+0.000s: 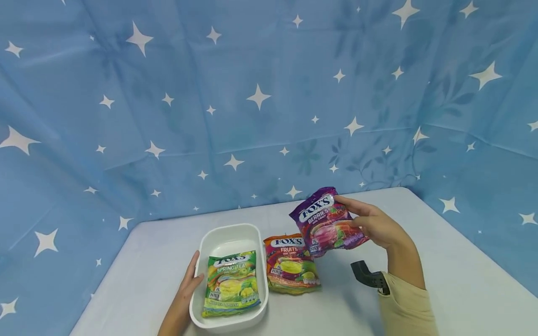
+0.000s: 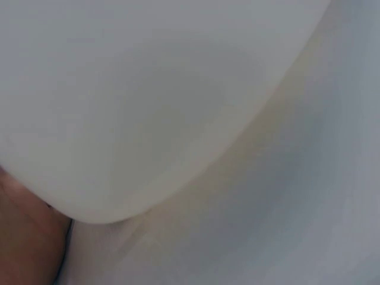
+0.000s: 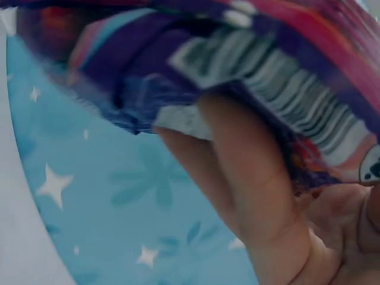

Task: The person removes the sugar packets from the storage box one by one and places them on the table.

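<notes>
My right hand [image 1: 378, 226] grips a purple candy bag [image 1: 325, 226] marked FOX'S Berries by its right side, above the table. In the right wrist view, fingers [image 3: 252, 172] press against the bag's barcode side. A white tub [image 1: 262, 275] stands on the table with a green and yellow Spring Tea candy bag [image 1: 232, 284] lying inside. My left hand [image 1: 185, 291] holds the tub's left wall, thumb over the rim and fingers along the outside. Just right of the tub lies an orange-red Fruits candy bag [image 1: 291, 266], its upper right corner partly covered by the purple bag.
The white table [image 1: 458, 280] reaches back to a blue star-patterned cloth [image 1: 260, 126] hanging behind and at both sides. A black curved wrist mount [image 1: 367, 275] sits at the right sleeve [image 1: 405, 305].
</notes>
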### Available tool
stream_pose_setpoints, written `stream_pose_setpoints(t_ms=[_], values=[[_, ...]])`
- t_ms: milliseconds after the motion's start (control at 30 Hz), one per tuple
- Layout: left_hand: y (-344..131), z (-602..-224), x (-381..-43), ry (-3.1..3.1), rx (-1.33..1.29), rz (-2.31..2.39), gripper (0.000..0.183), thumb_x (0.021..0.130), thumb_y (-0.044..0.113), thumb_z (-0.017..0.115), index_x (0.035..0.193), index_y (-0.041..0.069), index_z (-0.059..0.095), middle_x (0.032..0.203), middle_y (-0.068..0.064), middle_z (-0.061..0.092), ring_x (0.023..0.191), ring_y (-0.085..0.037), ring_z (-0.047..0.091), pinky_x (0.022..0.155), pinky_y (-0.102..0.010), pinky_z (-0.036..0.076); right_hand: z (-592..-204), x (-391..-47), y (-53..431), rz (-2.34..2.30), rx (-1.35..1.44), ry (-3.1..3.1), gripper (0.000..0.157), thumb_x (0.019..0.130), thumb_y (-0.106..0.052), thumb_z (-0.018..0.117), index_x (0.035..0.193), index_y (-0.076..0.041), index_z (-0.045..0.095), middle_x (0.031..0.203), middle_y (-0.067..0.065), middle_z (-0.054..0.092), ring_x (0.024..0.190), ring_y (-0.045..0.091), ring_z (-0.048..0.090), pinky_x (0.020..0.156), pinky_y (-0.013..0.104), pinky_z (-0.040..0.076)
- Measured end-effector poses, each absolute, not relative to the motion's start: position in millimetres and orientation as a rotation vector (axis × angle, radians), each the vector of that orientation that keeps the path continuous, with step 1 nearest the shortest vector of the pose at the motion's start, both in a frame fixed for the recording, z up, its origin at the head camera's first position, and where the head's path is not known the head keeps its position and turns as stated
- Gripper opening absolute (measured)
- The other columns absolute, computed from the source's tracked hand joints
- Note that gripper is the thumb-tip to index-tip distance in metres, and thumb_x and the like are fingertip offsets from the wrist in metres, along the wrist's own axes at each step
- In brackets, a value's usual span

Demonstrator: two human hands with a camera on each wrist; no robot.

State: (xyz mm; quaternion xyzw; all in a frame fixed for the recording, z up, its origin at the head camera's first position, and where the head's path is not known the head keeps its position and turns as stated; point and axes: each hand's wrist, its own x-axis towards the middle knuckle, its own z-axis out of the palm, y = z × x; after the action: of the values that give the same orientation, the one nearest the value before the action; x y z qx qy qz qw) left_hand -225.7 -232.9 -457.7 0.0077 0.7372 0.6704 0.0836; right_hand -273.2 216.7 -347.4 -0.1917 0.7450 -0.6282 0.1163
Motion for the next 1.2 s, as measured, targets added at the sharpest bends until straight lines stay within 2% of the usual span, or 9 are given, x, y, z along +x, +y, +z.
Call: stream_pose_setpoints(t_ms=[100,367,733,1033,1200], values=[[-232,-457,-226,2.198,0.021,2.005,0.064,0.097,0.029,0.034,0.147,0.029,-0.006,0.154,0.0,-0.014,0.14,-0.033,-0.01,0.11,-0.056,0.003,-353,-276,228,-1.793,-0.514,2.229,0.061,0.087,0.001,0.04,0.145,-0.006,0.021,0.152,0.022,0.007,0.101,0.012,0.055,0.077,0.031,0.054],[-236,-457,-224,2.191,0.021,1.998,0.062,0.097,0.031,0.033,0.146,0.033,-0.006,0.153,0.001,-0.017,0.14,-0.034,-0.011,0.11,-0.056,0.003,-366,-280,240,-1.74,-0.371,2.287,0.064,0.084,0.003,0.041,0.144,-0.003,0.021,0.15,0.027,0.006,0.087,0.017,0.06,0.068,0.037,0.056],[-235,-457,-225,2.198,0.024,2.03,0.061,0.097,0.03,0.033,0.146,0.033,-0.002,0.154,0.001,-0.012,0.141,-0.032,-0.008,0.11,-0.054,0.005,-375,-284,246,-1.638,-0.285,2.347,0.065,0.083,0.001,0.045,0.144,-0.003,0.023,0.148,0.03,0.009,0.097,0.021,0.057,0.075,0.035,0.055],[-236,-457,-225,2.192,0.03,2.03,0.06,0.098,0.029,0.033,0.147,0.032,-0.003,0.154,0.004,-0.012,0.141,-0.031,-0.011,0.11,-0.055,0.002,-387,-288,250,-1.546,-0.251,2.37,0.065,0.082,0.002,0.046,0.143,-0.003,0.025,0.147,0.032,0.012,0.091,0.021,0.057,0.072,0.038,0.055],[-236,-456,-225,2.188,0.027,2.041,0.06,0.098,0.026,0.031,0.147,0.03,-0.003,0.154,0.006,-0.012,0.141,-0.028,-0.012,0.111,-0.054,-0.001,-386,-282,253,-1.42,-0.213,2.457,0.063,0.083,-0.002,0.049,0.142,-0.005,0.029,0.146,0.031,0.016,0.106,0.033,0.052,0.076,0.045,0.054]])
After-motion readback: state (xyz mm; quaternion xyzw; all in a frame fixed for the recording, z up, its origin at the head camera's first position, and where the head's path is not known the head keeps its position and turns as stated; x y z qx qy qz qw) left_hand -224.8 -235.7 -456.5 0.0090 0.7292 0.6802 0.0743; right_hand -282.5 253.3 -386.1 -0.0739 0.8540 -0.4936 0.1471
